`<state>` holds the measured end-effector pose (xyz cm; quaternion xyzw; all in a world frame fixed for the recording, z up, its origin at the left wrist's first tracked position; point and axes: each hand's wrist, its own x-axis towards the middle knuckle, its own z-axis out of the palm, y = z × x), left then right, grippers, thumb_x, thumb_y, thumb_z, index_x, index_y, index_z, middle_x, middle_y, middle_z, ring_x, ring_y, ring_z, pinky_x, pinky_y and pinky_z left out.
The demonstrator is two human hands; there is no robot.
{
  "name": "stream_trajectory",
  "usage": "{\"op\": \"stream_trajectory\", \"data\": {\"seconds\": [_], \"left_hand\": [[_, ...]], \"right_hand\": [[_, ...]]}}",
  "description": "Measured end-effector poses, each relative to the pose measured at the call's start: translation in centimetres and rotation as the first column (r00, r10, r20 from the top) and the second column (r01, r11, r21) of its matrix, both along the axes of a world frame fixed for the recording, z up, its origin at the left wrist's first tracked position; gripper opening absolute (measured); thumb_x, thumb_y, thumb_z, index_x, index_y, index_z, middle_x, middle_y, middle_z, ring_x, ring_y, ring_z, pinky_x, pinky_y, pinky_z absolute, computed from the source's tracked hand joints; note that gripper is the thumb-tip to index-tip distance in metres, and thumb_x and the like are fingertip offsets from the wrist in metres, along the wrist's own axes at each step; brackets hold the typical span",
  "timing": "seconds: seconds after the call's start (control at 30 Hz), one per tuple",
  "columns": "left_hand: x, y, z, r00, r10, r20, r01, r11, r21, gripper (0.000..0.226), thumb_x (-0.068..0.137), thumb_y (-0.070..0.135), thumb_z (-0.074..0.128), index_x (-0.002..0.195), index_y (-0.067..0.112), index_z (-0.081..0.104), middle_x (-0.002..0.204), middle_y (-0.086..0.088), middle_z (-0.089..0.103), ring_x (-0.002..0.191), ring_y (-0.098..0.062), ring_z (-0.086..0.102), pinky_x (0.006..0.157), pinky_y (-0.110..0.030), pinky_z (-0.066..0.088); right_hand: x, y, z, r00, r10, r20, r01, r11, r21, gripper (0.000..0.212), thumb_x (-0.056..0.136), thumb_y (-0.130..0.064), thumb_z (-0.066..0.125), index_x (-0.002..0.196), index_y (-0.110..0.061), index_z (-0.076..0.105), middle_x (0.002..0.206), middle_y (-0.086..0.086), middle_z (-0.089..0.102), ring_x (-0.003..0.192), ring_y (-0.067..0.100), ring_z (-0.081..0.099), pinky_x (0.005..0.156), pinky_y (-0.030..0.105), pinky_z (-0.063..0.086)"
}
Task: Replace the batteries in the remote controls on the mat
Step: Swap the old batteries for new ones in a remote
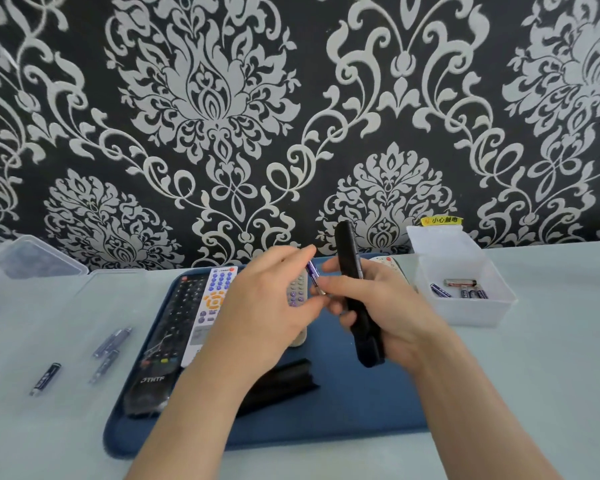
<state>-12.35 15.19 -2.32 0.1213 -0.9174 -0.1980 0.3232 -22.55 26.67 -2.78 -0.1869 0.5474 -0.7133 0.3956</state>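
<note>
My R grip (388, 306) wraps the slim black plastic remote (347, 254), long axis tilted up-away over the blue mat (361, 410), L grip (267, 303) pinching a small purple battery (313, 273) just left of it, so L's nearer.

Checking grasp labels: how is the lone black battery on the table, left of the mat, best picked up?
Pinch the black battery across its middle from above, on its two long sides. It lies flat and diagonal on the table, nothing touching it, so both sides look free.

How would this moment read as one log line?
left hand: pinches battery | right hand: grips black remote | other remotes: lying on mat
</note>
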Motion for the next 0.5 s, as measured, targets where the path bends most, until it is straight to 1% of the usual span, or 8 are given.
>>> {"op": "stream_trajectory", "data": {"seconds": [0.03, 0.1, 0.17, 0.2, 0.27, 0.37, 0.43, 0.5], "left_hand": [[0.2, -0.2, 0.1, 1.0, 0.001, -0.005, -0.001, 1.0, 0.007, 0.057, 0.074, 0.024, 0.08, 0.127, 0.02, 0.061, 0.115, 0.012, 0.062, 0.1, 0.003, 0.054, 0.088, -0.008, 0.037], [0.6, -0.4, 0.2, 0.999, 0.018, -0.034, -0.014, 0.995, 0.098, 0.055, 0.075, 0.023, 0.079, 0.127, 0.023, 0.061, 0.104, 0.018, 0.061, 0.083, 0.011, 0.052, 0.078, -0.005, 0.037], [0.9, -0.5, 0.2, 0.998, 0.033, -0.048, -0.02, 0.966, 0.257, 0.055, 0.077, 0.023, 0.075, 0.129, 0.029, 0.059, 0.093, 0.017, 0.062, 0.072, 0.001, 0.055, 0.072, -0.012, 0.044], [1.0, -0.6, 0.2, 0.998, 0.033, -0.045, -0.016, 0.94, 0.341, 0.055, 0.079, 0.023, 0.073, 0.13, 0.032, 0.057, 0.092, 0.016, 0.065, 0.077, -0.006, 0.059, 0.076, -0.019, 0.048], [1.2, -0.3, 0.4, 0.999, -0.005, -0.039, 0.022, 0.896, 0.443, 0.055, 0.082, 0.019, 0.071, 0.132, 0.034, 0.055, 0.092, 0.019, 0.067, 0.084, -0.007, 0.063, 0.078, -0.014, 0.049], [1.2, 0.4, 0.6, 0.997, -0.073, -0.015, 0.072, 0.894, 0.442, 0.057, 0.085, 0.01, 0.066, 0.136, 0.031, 0.052, 0.083, 0.02, 0.061, 0.067, 0.012, 0.054, 0.067, -0.001, 0.038], [1.0, 0.6, 0.5, 0.995, -0.099, 0.016, 0.085, 0.913, 0.398, 0.057, 0.087, 0.01, 0.062, 0.139, 0.031, 0.048, 0.072, 0.022, 0.048, 0.063, 0.013, 0.048, 0.064, -0.001, 0.035], [0.9, 0.6, 0.3, 0.992, -0.119, 0.052, 0.098, 0.946, 0.31, 0.058, 0.089, 0.012, 0.06, 0.142, 0.029, 0.044, 0.074, 0.031, 0.044, 0.068, 0.014, 0.046, 0.066, -0.002, 0.033]], "right_hand": [[0.1, -0.1, 0.0, 1.0, 0.012, -0.005, -0.012, 1.0, -0.003, 0.013, 0.086, -0.005, 0.069, 0.095, -0.011, 0.062, 0.071, 0.006, 0.069, 0.052, 0.011, 0.049, 0.043, 0.017, 0.035], [0.3, -0.4, 0.0, 0.999, 0.02, -0.04, -0.019, 0.999, 0.027, 0.007, 0.089, -0.017, 0.069, 0.094, -0.013, 0.066, 0.074, 0.002, 0.068, 0.056, 0.01, 0.052, 0.047, 0.019, 0.038], [0.3, -0.5, 0.0, 0.997, -0.009, -0.083, 0.017, 0.995, 0.102, 0.012, 0.093, -0.026, 0.063, 0.087, -0.018, 0.069, 0.08, 0.005, 0.07, 0.06, 0.01, 0.052, 0.055, 0.026, 0.042], [0.3, -0.7, -0.1, 0.996, -0.027, -0.082, 0.036, 0.994, 0.107, 0.017, 0.095, -0.024, 0.058, 0.083, -0.017, 0.068, 0.083, 0.01, 0.068, 0.061, 0.012, 0.052, 0.056, 0.029, 0.043], [0.6, -0.8, -0.1, 0.996, -0.034, -0.081, 0.038, 0.998, 0.042, 0.02, 0.097, -0.012, 0.051, 0.09, -0.013, 0.07, 0.081, 0.011, 0.066, 0.062, 0.015, 0.057, 0.058, 0.032, 0.048], [1.0, -0.7, -0.1, 0.982, -0.033, -0.185, 0.03, 0.999, -0.016, 0.021, 0.096, -0.006, 0.056, 0.112, -0.015, 0.067, 0.089, 0.005, 0.076, 0.073, 0.015, 0.07, 0.062, 0.025, 0.054], [1.1, -0.7, -0.1, 0.973, -0.069, -0.218, 0.065, 0.997, -0.03, 0.022, 0.096, -0.011, 0.06, 0.115, -0.02, 0.067, 0.09, 0.004, 0.077, 0.075, 0.014, 0.072, 0.065, 0.025, 0.053], [1.2, -0.9, -0.2, 0.968, -0.124, -0.218, 0.121, 0.992, -0.029, 0.023, 0.096, -0.015, 0.059, 0.115, -0.025, 0.067, 0.08, 0.0, 0.076, 0.068, 0.011, 0.068, 0.064, 0.027, 0.052]]}}
